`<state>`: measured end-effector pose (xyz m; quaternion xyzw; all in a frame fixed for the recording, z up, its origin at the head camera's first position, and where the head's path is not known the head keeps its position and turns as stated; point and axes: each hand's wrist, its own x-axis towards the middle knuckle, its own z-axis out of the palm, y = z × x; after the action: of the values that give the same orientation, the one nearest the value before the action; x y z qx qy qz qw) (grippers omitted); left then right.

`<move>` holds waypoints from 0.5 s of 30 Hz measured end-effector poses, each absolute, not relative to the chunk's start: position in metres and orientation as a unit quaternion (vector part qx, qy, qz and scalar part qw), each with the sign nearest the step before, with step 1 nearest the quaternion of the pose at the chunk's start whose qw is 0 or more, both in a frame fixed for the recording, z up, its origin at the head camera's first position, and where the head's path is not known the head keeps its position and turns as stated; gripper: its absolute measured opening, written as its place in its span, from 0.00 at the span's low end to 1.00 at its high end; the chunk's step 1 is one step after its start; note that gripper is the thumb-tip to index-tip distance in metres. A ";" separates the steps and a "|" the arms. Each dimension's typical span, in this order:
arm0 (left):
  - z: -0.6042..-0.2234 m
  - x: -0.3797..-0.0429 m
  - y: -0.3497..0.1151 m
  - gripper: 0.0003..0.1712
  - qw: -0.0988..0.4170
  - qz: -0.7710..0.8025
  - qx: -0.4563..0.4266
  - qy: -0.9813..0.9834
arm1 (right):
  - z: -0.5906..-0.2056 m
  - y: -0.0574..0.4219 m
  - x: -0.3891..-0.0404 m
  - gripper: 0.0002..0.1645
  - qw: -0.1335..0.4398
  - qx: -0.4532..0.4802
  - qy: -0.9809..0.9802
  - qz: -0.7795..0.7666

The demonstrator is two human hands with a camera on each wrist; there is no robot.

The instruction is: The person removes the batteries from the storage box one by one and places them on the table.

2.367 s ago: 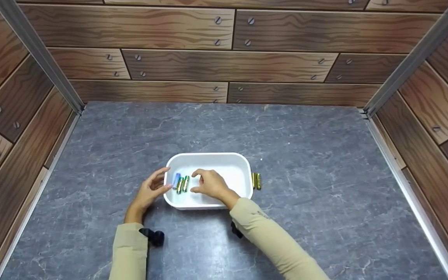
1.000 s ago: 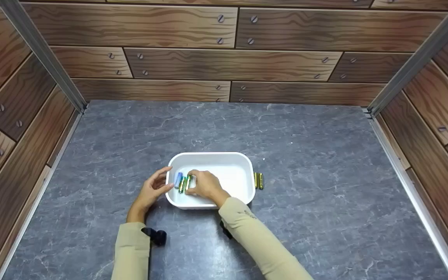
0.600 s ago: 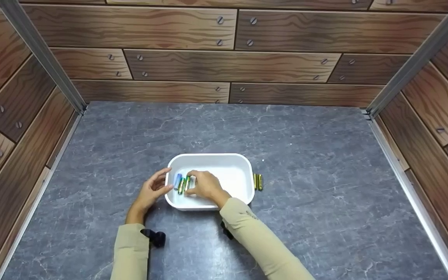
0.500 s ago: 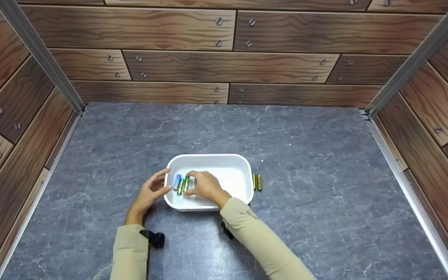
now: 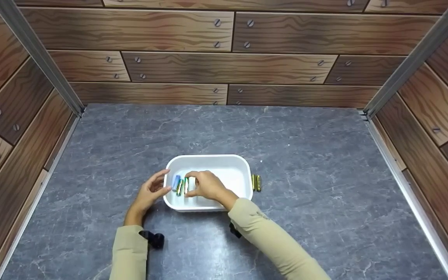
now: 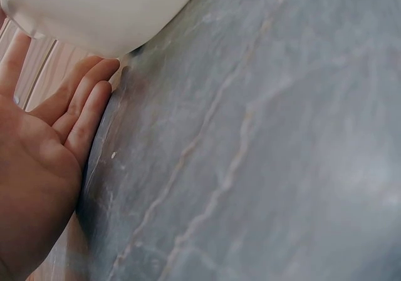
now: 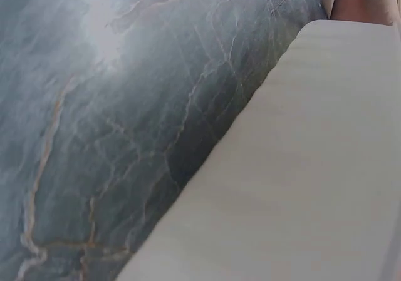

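Sleeves of khaki cloth come in from the bottom edge, the left sleeve running nearly straight forward and the right sleeve slanting inward. At the left cuff sits a black wrist device; another dark device shows partly under the right cuff.

Beyond them, the left hand is at the left end of a white tray, its thumb and forefinger spread apart and meeting the rim. The left wrist view shows the other three fingers loosely extended, low beside the tray's underside and close to the tabletop. The right hand reaches over the tray's near wall, thumb and forefinger bent round a green-banded battery, pinching it by its two ends inside the left half of the tray. Just left of that lies a green and gold battery, and next to it, nearest the left wall, a blue cylinder.

Outside the tray, just beside its right end, two gold batteries lie side by side on the grey marbled tabletop. Farther back, a plank-patterned wall rises between metal posts at the corners.
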<state>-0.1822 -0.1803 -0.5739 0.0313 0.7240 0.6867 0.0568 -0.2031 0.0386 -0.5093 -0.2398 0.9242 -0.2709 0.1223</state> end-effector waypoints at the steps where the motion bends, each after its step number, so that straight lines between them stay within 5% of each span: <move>1: -0.574 -0.182 -0.180 0.33 0.057 0.687 0.031 0.724 | -0.508 0.040 -0.202 0.34 0.120 -0.243 0.923 -0.274; 15: -0.574 -0.183 -0.180 0.33 0.060 0.692 0.018 0.719 | -0.496 0.062 -0.194 0.34 0.104 -0.271 0.909 -0.298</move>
<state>-0.1826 -0.1802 -0.5736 0.0175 0.7192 0.6920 0.0600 -0.1941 0.0617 -0.4961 -0.2711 0.9093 -0.2982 0.1041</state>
